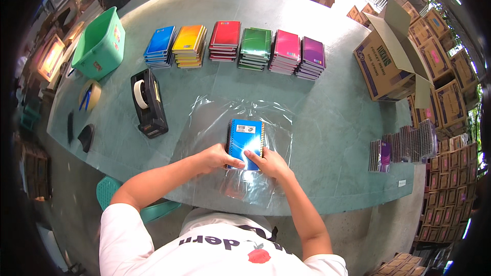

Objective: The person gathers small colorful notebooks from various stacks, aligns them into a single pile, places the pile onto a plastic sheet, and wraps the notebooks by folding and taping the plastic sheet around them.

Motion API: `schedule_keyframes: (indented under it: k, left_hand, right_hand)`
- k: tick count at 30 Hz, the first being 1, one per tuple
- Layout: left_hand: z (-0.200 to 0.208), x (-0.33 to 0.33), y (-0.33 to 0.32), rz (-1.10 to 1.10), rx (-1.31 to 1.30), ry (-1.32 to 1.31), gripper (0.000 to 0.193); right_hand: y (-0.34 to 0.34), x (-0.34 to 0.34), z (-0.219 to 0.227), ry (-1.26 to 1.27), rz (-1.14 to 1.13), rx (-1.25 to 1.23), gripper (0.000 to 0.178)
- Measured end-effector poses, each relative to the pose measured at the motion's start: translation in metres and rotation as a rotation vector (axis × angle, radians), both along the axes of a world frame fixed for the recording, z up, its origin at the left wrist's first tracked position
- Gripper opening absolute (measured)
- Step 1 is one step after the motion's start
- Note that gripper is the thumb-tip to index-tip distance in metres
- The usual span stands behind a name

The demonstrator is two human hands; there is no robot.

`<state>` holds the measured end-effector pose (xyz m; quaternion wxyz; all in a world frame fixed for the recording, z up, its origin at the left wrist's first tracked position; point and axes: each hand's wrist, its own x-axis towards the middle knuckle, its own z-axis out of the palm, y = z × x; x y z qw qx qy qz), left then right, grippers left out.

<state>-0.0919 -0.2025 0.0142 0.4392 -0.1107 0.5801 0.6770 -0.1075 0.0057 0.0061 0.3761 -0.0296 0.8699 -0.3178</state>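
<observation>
A small stack of spiral notebooks (244, 140) with a blue cover on top lies on a clear plastic sheet (204, 122) in front of me. My left hand (218, 157) grips its lower left side, thumb on the cover's bottom edge. From the right, my right hand (272, 162) holds the other side, its thumb resting on the blue cover. Both hands are closed on the stack; the fingers under and behind it are partly hidden. Metal coils show along both long sides. The sheet spreads out around the stack, wrinkled and shiny.
Notebook piles stand in a row farther back: blue (160, 41), yellow (190, 39), red (225, 35), green (256, 42), pink (287, 46), purple (313, 52). A tape dispenser (148, 103) and green bin (99, 46) are left. Rightward are an open carton (381, 64) and wrapped notebooks (409, 143).
</observation>
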Motion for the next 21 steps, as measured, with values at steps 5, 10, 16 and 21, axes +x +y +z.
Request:
schedule_keyframes:
  k: [5,10,16,21]
  left_hand:
    - [-0.002,-0.001,0.001,-0.036,-0.055,0.044,0.079]
    - [-0.001,0.010,0.005,0.051,-0.410,0.226,0.077]
    - [-0.020,0.024,-0.001,0.086,-0.456,0.383,0.075]
    - [-0.013,0.032,0.003,-0.031,-0.581,0.543,0.081]
  right_hand:
    - [0.002,-0.001,-0.010,0.017,0.016,0.025,0.087]
    - [0.002,-0.002,-0.006,0.033,0.029,0.028,0.088]
    - [-0.003,0.001,0.011,0.051,0.032,0.067,0.087]
    - [0.000,-0.003,0.012,0.045,0.063,0.047,0.087]
